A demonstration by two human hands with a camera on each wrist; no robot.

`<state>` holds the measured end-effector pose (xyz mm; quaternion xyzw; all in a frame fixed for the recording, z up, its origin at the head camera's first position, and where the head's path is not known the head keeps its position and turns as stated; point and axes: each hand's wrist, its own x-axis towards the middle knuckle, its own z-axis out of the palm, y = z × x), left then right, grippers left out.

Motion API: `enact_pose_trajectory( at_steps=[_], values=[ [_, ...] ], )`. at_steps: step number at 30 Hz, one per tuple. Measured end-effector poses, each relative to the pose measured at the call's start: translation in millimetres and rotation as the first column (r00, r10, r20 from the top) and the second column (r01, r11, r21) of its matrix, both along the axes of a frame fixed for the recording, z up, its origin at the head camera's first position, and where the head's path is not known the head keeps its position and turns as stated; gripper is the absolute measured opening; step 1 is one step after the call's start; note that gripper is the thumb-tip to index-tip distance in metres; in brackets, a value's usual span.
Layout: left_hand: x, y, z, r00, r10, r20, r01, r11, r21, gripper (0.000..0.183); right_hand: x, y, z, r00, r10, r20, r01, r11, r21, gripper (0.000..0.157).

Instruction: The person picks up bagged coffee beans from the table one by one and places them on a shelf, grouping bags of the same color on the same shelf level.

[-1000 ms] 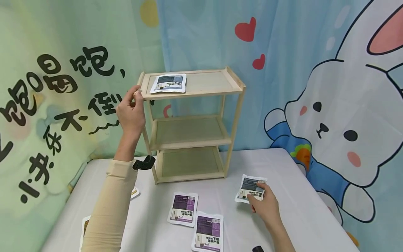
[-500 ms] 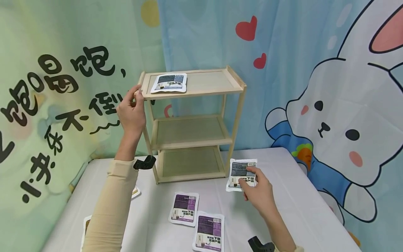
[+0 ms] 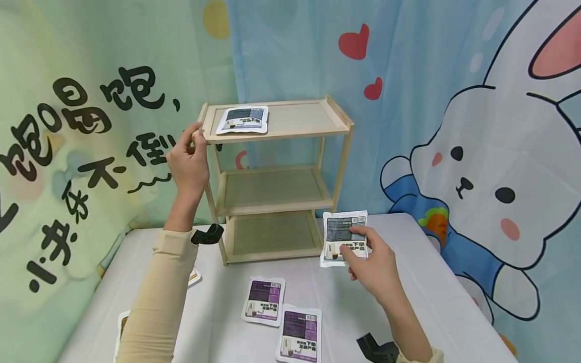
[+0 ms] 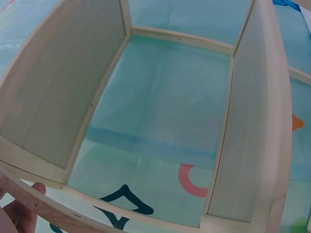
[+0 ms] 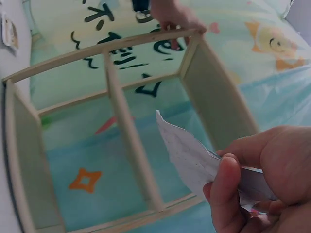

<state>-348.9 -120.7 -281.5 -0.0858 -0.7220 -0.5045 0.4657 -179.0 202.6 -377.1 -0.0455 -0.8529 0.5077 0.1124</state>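
A pale wooden three-tier shelf (image 3: 277, 207) stands on the white-covered table. My left hand (image 3: 187, 164) grips the left end of its top tier, and fingers (image 4: 24, 208) show curled at that edge in the left wrist view. In my right hand (image 3: 376, 264) a small white sachet (image 3: 338, 229) with a dark grey-blue label is pinched between thumb and fingers. It is raised in front of the shelf's lower right post; the right wrist view shows its pale side tilted. A similar sachet (image 3: 242, 120) lies flat on the left part of the top tier.
Two purple-labelled sachets, one farther back (image 3: 264, 301) and one nearer (image 3: 299, 335), lie on the table before the shelf. Partly behind the left sleeve (image 3: 156, 297) are two more packets (image 3: 194, 278). A printed curtain (image 3: 290, 60) hangs close behind the shelf.
My right hand has lifted the sachet from low over the table at right, moving it up and left toward the shelf. The left hand stays at the shelf's top corner.
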Motion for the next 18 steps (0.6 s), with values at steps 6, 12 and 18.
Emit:
enact_pose_trajectory(
  at_steps=[6, 12, 18],
  values=[
    [-0.2, 0.2, -0.9, 1.0, 0.001, -0.002, -0.001, 1.0, -0.014, 0.033, 3.8, -3.5, 19.6, 0.999, 0.036, -0.027, -0.036, 0.999, -0.002, 0.048],
    [-1.2, -1.0, -1.3, 1.0, 0.006, -0.027, -0.006, 1.0, -0.018, 0.033, 3.7, -5.2, 38.9, 0.995, 0.073, -0.063, -0.073, 0.997, -0.011, 0.05],
    [-0.9, -1.4, -1.2, 1.0, 0.007, -0.026, -0.008, 1.0, -0.023, 0.033, 4.9, -6.3, 57.8, 0.987, 0.115, -0.112, -0.117, 0.993, -0.012, 0.05]
  ],
)
